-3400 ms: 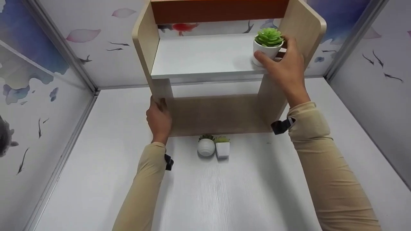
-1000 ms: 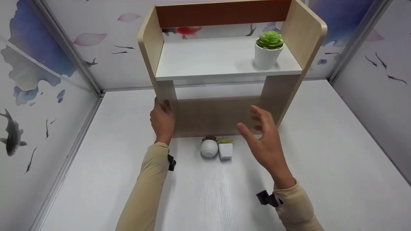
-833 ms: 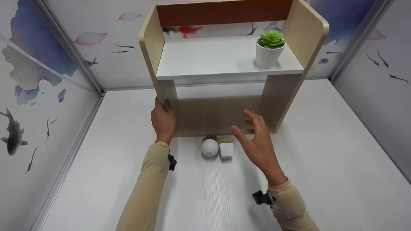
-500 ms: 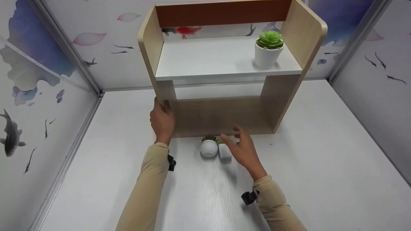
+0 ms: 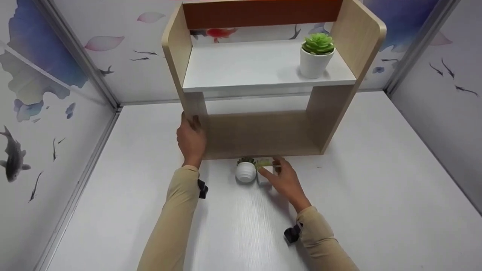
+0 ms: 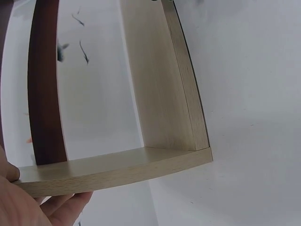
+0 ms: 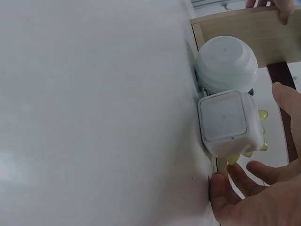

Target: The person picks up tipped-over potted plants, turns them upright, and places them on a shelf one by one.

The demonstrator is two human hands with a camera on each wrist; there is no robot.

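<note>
A wooden shelf unit stands on the white table. My left hand grips its left side panel, thumb on one face and fingers on the other. In front of the shelf, two small potted succulents lie on their sides, bases toward me: one in a round ribbed white pot, one in a square white pot with yellow-green leaves. My right hand is around the square pot, fingers bent loosely; the right wrist view shows a gap between thumb and pot.
A green succulent in a white pot stands upright at the right of the upper white board. A red-brown bar spans the shelf's back. Printed wall panels enclose the table at the back and sides.
My right hand has let go of the green succulent on the upper board and come down and left to the square pot. My left hand keeps its grip on the side panel.
</note>
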